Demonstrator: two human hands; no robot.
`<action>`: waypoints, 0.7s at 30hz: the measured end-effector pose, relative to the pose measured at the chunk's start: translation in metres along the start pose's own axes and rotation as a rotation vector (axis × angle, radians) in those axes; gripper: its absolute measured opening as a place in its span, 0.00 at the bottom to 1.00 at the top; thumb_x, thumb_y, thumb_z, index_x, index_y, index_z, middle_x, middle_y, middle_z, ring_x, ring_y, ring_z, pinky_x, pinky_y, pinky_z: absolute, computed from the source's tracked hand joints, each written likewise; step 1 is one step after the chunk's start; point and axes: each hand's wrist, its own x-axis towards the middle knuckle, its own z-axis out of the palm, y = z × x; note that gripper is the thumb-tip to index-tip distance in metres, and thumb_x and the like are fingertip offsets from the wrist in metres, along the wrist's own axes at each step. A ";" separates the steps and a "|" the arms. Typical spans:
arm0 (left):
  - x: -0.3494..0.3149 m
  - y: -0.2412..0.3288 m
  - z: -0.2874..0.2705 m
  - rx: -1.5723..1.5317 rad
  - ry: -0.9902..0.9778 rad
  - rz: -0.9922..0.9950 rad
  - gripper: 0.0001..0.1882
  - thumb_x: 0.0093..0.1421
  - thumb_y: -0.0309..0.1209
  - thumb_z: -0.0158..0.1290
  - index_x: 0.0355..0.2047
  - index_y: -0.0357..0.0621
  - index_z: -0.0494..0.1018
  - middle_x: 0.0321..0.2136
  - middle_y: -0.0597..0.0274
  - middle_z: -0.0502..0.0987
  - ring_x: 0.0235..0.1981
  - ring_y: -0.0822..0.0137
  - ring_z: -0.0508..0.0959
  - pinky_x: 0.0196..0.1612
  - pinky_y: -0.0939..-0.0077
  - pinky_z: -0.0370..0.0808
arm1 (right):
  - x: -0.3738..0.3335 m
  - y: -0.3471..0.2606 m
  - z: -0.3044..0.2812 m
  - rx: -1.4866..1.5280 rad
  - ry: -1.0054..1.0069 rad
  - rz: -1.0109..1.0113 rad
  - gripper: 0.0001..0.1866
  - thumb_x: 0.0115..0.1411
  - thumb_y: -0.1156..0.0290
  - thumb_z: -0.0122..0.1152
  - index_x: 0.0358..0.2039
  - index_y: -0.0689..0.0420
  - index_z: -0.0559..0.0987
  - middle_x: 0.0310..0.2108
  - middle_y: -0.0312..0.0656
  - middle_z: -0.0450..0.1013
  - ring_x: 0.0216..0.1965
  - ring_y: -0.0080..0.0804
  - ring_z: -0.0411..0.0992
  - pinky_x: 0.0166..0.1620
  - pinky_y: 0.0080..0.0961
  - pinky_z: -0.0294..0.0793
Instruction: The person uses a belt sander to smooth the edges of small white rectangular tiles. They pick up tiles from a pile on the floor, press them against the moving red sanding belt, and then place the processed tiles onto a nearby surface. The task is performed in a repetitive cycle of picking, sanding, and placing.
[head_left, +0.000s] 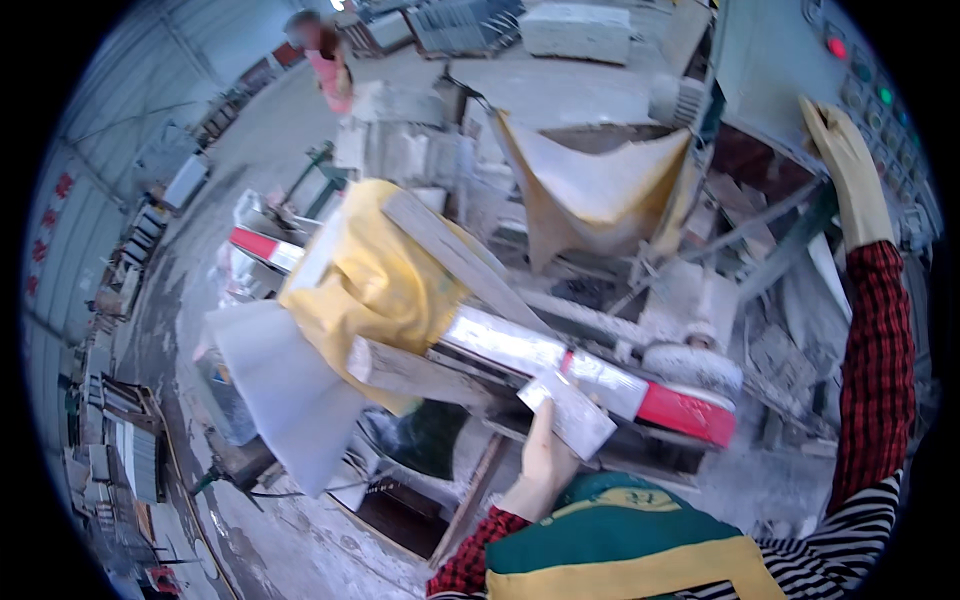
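In my left hand (pixel 545 462) is a small flat pale slab (pixel 568 412), pinched between thumb and fingers. It sits just in front of a long bar with red ends and a silvery wrapped middle (pixel 505 343). My right hand (pixel 846 165), in a pale glove, is raised beside a control panel (pixel 770 75) with lit red and green lamps. Its fingers reach up, slightly bent, with nothing visible in them; whether they touch the panel is unclear. A yellow cloth (pixel 385 275) drapes over the machine, with a worn wooden board (pixel 450 255) lying across it.
A white sheet (pixel 285 385) hangs at the machine's left side. Beyond the bar, a stained cloth (pixel 600 190) is slung between supports. A round whitish disc (pixel 692 370) lies near the bar's right end. A person (pixel 325 62) stands far off at the upper left, near stacked slabs (pixel 465 25).
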 end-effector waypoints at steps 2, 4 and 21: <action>0.003 -0.001 -0.021 -0.026 -0.073 0.002 0.34 0.82 0.50 0.38 0.79 0.44 0.56 0.71 0.44 0.67 0.73 0.44 0.66 0.78 0.41 0.60 | 0.004 0.000 0.010 -0.008 -0.024 -0.019 0.31 0.75 0.40 0.57 0.38 0.61 0.81 0.23 0.37 0.73 0.26 0.23 0.72 0.35 0.24 0.72; 0.004 -0.004 -0.020 -0.036 -0.058 0.009 0.34 0.82 0.49 0.38 0.79 0.43 0.55 0.72 0.48 0.66 0.73 0.45 0.66 0.78 0.41 0.60 | 0.006 0.003 0.006 -0.011 -0.024 -0.022 0.32 0.75 0.39 0.57 0.39 0.61 0.81 0.23 0.37 0.73 0.26 0.23 0.72 0.35 0.24 0.72; -0.010 0.000 -0.002 0.045 -0.035 0.018 0.35 0.82 0.48 0.36 0.80 0.40 0.52 0.74 0.46 0.63 0.76 0.46 0.62 0.80 0.43 0.57 | 0.016 0.023 0.013 -0.047 0.023 -0.010 0.34 0.75 0.35 0.54 0.43 0.60 0.83 0.25 0.37 0.76 0.27 0.23 0.74 0.36 0.23 0.75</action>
